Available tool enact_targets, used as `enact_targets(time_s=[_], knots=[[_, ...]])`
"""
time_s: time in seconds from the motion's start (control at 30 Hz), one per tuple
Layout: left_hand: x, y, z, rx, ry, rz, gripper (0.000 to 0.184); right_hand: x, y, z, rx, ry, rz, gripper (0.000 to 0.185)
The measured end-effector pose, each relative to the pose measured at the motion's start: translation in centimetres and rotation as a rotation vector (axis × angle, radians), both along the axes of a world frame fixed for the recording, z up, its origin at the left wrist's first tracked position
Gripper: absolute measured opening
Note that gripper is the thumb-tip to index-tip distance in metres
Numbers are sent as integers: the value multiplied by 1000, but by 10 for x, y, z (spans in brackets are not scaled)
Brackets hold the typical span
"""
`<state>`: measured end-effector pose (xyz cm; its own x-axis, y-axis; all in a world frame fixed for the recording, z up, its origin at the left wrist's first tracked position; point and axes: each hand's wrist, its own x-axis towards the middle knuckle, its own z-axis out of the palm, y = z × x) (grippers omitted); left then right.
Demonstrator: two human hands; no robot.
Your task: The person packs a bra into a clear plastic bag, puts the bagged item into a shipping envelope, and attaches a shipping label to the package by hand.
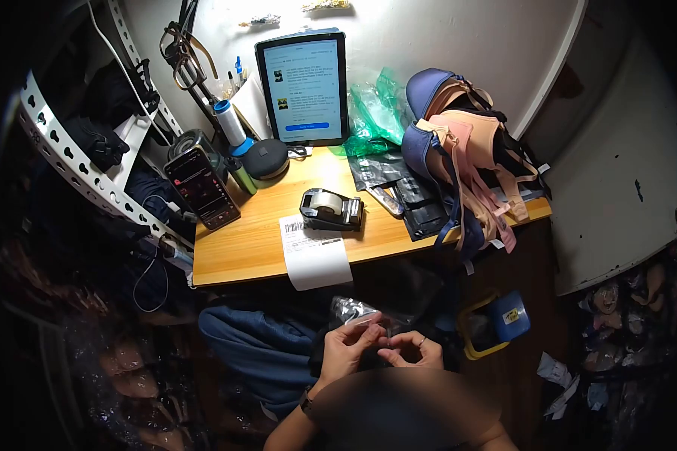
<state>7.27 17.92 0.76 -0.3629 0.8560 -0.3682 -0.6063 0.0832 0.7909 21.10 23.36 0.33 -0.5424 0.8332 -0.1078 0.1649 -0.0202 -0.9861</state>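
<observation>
Head view. My left hand (346, 352) pinches clear plastic film (350, 309) just in front of the counter (259, 244); my right hand (420, 351) curls close beside it, its grip unclear. Thin film is best held lightly by the fingertips and kept taut. The black dispenser (331, 224) holds a tape roll (326, 201); the blue-and-yellow bin's (498, 319) contents are too dark to tell.

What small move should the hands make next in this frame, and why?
Probably smooth out the crinkled, clear plastic film with the right hand: the film looks bunched, the left hand pinches it, and the right fingertips sit close by, though their own grip is unclear.
</observation>
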Motion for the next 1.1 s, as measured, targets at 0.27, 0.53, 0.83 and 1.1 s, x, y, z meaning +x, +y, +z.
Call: enact_targets(time_s=[0.27, 0.53, 0.83, 1.1], knots=[[8, -2, -8, -45, 175, -22, 22, -9, 10, 7, -71, 80, 0, 20], [-5, -4, -7, 43, -108, -82, 21, -15, 10, 14, -230, 204, -4, 13], [-16, 4, -6, 62, -229, -75, 14, -15, 6, 9, -234, 122, -36, 14], [-11, 0, -25, 52, -291, -107, 13, -15, 5, 8, -283, 212, -55, 16]])
